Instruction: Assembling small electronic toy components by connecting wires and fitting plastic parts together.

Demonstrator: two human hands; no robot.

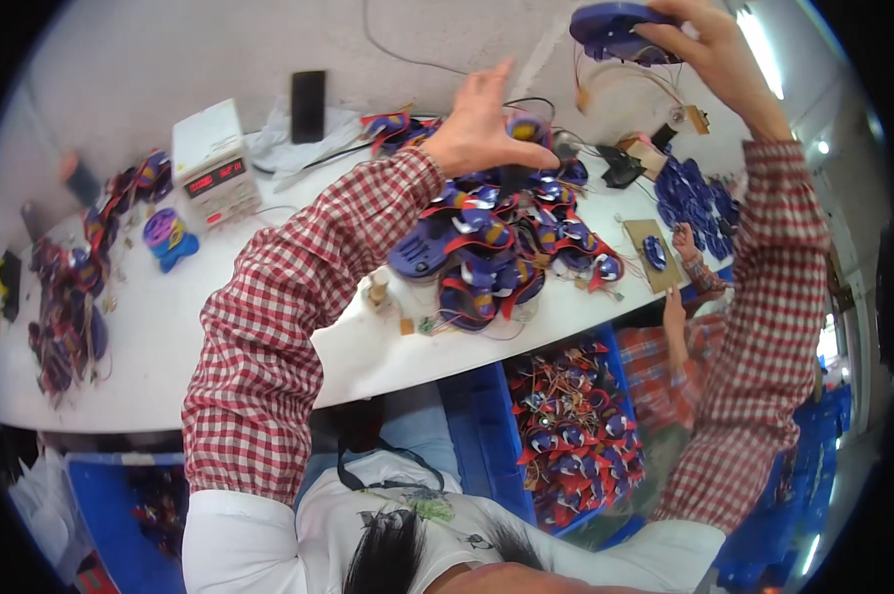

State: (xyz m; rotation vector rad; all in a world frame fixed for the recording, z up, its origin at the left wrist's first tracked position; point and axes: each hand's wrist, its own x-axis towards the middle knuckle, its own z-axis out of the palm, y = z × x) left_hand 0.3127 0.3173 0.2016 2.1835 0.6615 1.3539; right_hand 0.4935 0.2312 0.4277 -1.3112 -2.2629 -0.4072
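Observation:
Raised at the upper right, my right hand (719, 49) grips the edge of a rounded dark blue plastic shell (605, 30). Thin wires hang below it, with a small tan part (699, 119) at one end. My left hand (481, 124) is open, fingers spread and thumb stretched right, over the far side of a heap of blue, red and yellow wired assemblies (496, 238). It seems to hold nothing; whether it touches the heap I cannot tell. At the heap's left edge lies a flat blue piece with slots (422, 252).
Left on the white table (368, 356) are a power supply (209, 178), a purple-and-blue object (167, 236) and more assemblies (71, 287). A phone (308, 106) is behind. A blue bin (620, 366) of assemblies sits below the edge. A co-worker's hands (674, 307) work near blue shells (694, 203).

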